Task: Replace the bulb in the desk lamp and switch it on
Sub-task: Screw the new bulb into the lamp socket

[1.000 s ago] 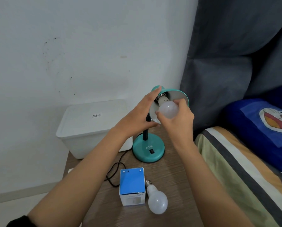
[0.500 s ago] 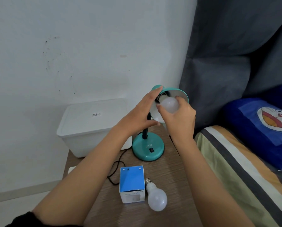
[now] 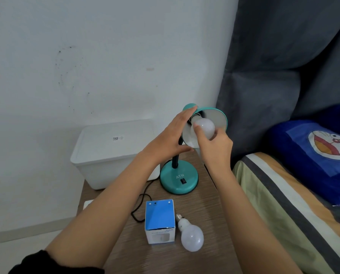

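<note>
Bulb (image 3: 204,125) inside lamp shade (image 3: 219,118), right hand (image 3: 214,148) gripping it; left hand (image 3: 168,139) flat against shade.

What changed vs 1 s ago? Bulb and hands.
The right hand, still gripping the bulb, has moved it up and deeper into the lamp shade, so its neck is now at the socket. The left hand still braces the shade. The spare bulb, blue box and lamp base are unmoved.
</note>
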